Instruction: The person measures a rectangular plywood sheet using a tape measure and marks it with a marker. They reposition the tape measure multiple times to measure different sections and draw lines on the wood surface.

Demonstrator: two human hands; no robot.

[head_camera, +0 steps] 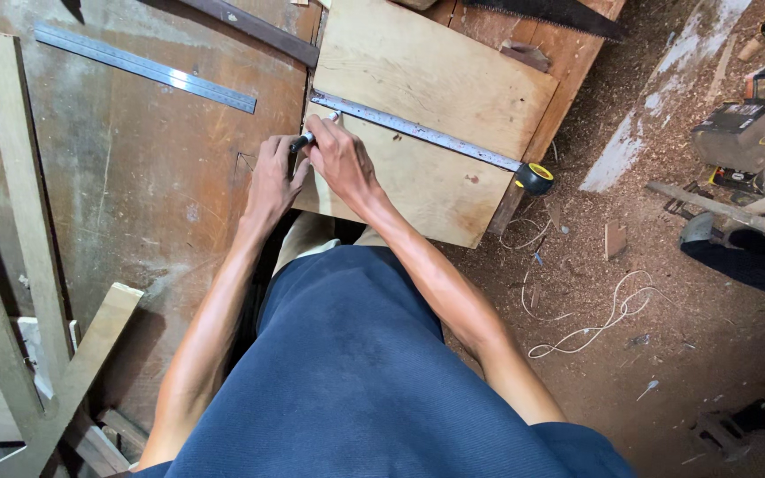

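With both the left hand [274,181] and right hand [340,159] pinching the marker [303,140], fingers closed, it seems best to keep its tip tight against the tape measure [418,131] (stretched across the plywood panel [436,75]).

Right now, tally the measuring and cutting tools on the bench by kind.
Tape measure: 1, its blade stretched across the plywood panel, yellow case at the edge.
Steel ruler: 1.
Hand saw: 1.
Marker pen: 1, between both hands.
Total: 4

You have one pale square plywood panel [427,124], one yellow-and-black tape measure [535,178] at its right edge, one long steel ruler [143,67] left of it, one dark handsaw blade [560,15] above it.
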